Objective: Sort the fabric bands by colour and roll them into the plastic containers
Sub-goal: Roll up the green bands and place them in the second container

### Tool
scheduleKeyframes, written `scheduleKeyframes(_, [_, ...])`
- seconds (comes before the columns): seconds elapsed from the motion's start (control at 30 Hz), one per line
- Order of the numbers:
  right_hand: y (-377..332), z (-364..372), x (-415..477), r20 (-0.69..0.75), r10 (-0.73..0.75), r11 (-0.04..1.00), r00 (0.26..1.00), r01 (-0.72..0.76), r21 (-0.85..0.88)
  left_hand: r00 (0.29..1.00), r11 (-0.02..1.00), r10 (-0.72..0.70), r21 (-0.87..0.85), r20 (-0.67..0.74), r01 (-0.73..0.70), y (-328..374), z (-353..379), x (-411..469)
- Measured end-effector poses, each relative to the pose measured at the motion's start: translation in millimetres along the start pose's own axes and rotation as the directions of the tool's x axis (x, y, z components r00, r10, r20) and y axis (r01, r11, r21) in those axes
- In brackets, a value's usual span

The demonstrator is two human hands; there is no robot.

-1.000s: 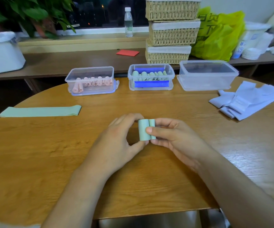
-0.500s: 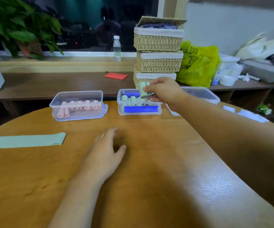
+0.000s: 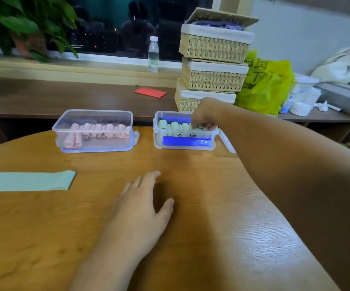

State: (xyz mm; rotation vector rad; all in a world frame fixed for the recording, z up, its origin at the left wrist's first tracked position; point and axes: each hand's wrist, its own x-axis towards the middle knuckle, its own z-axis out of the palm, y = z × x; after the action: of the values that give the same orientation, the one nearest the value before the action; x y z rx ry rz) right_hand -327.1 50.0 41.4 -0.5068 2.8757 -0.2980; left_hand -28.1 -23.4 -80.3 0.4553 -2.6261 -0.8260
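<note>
My right hand [image 3: 203,114] reaches into the middle plastic container [image 3: 185,143], the one with blue clips, and pinches a rolled green band [image 3: 199,127] at the right end of a row of green rolls [image 3: 171,126]. Flat on the wooden table [image 3: 222,206] rests my left hand [image 3: 142,204], fingers spread and holding nothing. The left container [image 3: 94,131] holds several pink rolls [image 3: 98,132]. An unrolled green band [image 3: 27,181] lies flat near the table's left edge.
A third clear container [image 3: 226,141] shows only a corner behind my right forearm. On the bench behind stand three stacked wicker baskets [image 3: 214,66], a water bottle [image 3: 153,54], a red card [image 3: 150,92], a yellow-green bag [image 3: 264,85] and a plant [image 3: 23,26].
My right hand carried the green roll from the table's middle to the middle container and lowered it into the row. My left hand let go and settled flat on the table.
</note>
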Motion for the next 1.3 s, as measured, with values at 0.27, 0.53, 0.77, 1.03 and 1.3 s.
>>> scheduleKeyframes(0.27, [-3.5,9.9,2.8,0.041,-0.008,0.968,0.999,0.018,-0.252,1.000,1.000,-0.019,-0.010,-0.014,0.019,2.4,-5.0,-0.8])
scheduleKeyframes(0.53, [0.5,15.1,7.0,0.070,-0.007,0.966,0.998,0.025,-0.256,1.000,1.000,-0.015,0.015,-0.002,0.015,4.3,-7.4,-2.1])
scheduleKeyframes(0.77, [-1.6,14.2,0.2,0.040,-0.058,0.952,0.998,0.067,-0.297,0.999,0.999,-0.032,0.028,0.013,0.032,5.8,-8.0,-2.0])
scheduleKeyframes(1.03, [-2.6,16.4,-22.4,-0.259,-0.192,0.976,0.947,0.156,-0.152,0.995,0.995,-0.095,0.018,-0.013,0.096,-8.6,-16.2,-3.7])
scheduleKeyframes(1.3, [-40.6,91.6,-102.3,-0.316,-0.438,0.820,0.842,0.518,0.242,0.949,0.943,-0.286,0.138,-0.131,0.303,-44.0,-50.7,-32.3])
